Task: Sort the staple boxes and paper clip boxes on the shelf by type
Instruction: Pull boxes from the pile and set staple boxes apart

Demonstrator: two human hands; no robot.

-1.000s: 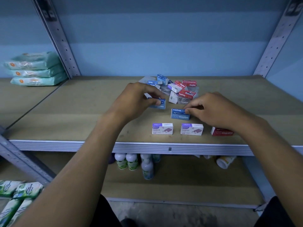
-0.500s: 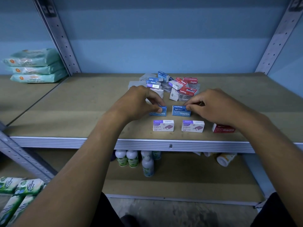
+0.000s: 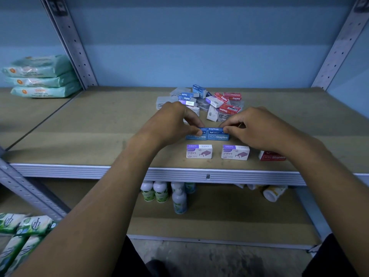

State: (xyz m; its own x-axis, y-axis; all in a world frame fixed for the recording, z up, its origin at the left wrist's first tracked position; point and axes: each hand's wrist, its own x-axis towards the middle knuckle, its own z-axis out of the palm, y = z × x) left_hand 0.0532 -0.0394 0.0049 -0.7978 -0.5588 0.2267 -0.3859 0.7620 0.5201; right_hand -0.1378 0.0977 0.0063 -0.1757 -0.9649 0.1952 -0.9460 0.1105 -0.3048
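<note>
Left hand [image 3: 171, 124] and right hand [image 3: 257, 128] each pinched a blue staples box [image 3: 196, 134] [image 3: 218, 134], butted end-to-end, long axes parallel to the shelf's [image 3: 99, 136] front edge.

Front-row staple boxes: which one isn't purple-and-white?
The red staple box at the right end of the row, partly hidden behind the right forearm. The other two are white with purple tops.

My fingers pinch two blue boxes [image 3: 207, 134] reading "10 Staples". The purple-white boxes [image 3: 199, 151] read "KREATE STAPLES". The red box [image 3: 272, 156] reads "Staples".
</note>
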